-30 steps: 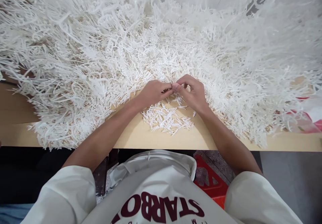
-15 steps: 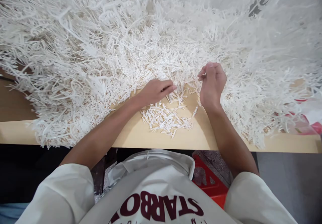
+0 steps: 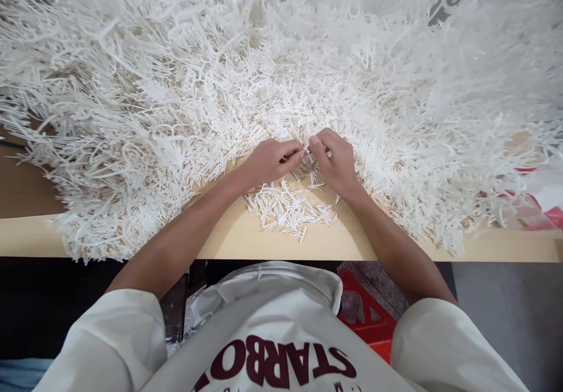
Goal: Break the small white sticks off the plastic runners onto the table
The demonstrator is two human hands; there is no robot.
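Observation:
My left hand [image 3: 275,160] is closed in a pinch over the middle of the table. Its fingertips hold a small, thin white plastic piece [image 3: 307,149], mostly hidden. From the right, my right hand [image 3: 335,162] meets it, thumb and fingers pinched together at the same piece. Below the hands lies a small heap of short white plastic pieces [image 3: 292,209], thin and stick-like. A large mass of white branching plastic strands [image 3: 197,87] spreads behind and on both sides of the hands.
The pale wooden table [image 3: 246,245] shows along its front edge, close to my body. Pink and clear plastic bags [image 3: 532,213] lie at the right end. Brown cardboard [image 3: 26,183] stands at the left. Under the table is a red plastic stool [image 3: 369,316].
My right hand has moved left and toward me, from above the strands to the left fingertips. My left hand has stayed almost in place.

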